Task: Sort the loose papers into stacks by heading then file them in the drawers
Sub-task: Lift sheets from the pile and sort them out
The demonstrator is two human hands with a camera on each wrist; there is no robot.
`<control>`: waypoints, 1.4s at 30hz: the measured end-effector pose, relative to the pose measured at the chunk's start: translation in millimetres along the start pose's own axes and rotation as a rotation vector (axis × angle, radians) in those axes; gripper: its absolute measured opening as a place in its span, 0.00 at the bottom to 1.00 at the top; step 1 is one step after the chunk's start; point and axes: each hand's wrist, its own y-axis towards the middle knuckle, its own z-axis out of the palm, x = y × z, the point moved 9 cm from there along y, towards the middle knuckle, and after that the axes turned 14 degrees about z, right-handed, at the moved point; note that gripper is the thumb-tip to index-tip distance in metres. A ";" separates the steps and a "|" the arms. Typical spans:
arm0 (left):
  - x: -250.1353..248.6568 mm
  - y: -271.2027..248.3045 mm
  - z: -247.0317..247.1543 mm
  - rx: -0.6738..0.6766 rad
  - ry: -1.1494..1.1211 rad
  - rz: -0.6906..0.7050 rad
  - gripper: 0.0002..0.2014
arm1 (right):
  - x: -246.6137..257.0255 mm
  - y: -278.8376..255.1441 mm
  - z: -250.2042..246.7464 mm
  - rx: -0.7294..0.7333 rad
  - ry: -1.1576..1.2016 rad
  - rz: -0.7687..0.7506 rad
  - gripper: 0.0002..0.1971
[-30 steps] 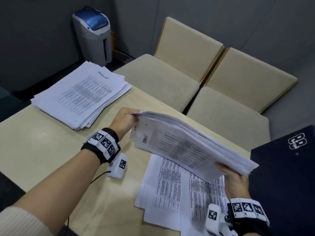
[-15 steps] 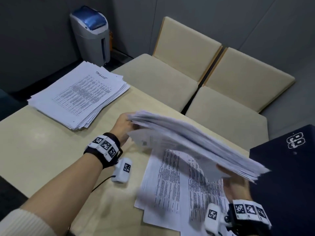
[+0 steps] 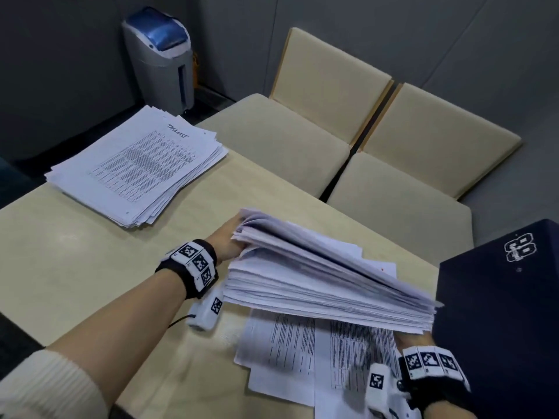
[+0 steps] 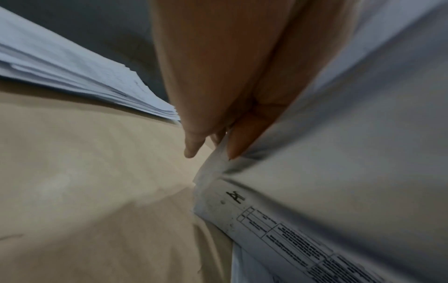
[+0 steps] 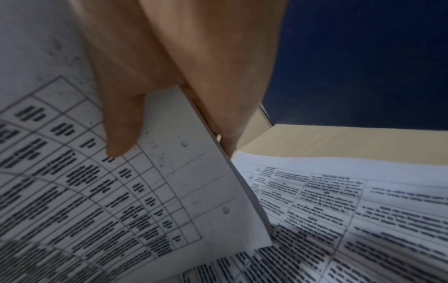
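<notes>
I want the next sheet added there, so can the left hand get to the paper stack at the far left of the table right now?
Probably not yet. The left hand grips the bundle that the right hand also holds. The far stack itself lies uncovered across bare table.

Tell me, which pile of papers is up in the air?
The thick bundle, gripped by both hands. The far stack and loose sheets lie flat on the table.
</notes>
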 end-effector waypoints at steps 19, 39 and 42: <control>7.0 -0.4 -47.1 -0.106 -0.052 -0.207 0.38 | 88.2 -11.6 -79.8 -0.389 0.806 0.419 0.19; -33.0 4.0 -35.7 -0.166 0.015 -0.089 0.24 | 162.0 -21.3 -85.7 -0.171 0.763 0.042 0.14; -15.4 -9.7 -62.4 -0.327 0.147 -0.184 0.24 | 144.3 -14.0 -84.9 -0.177 0.626 0.157 0.19</control>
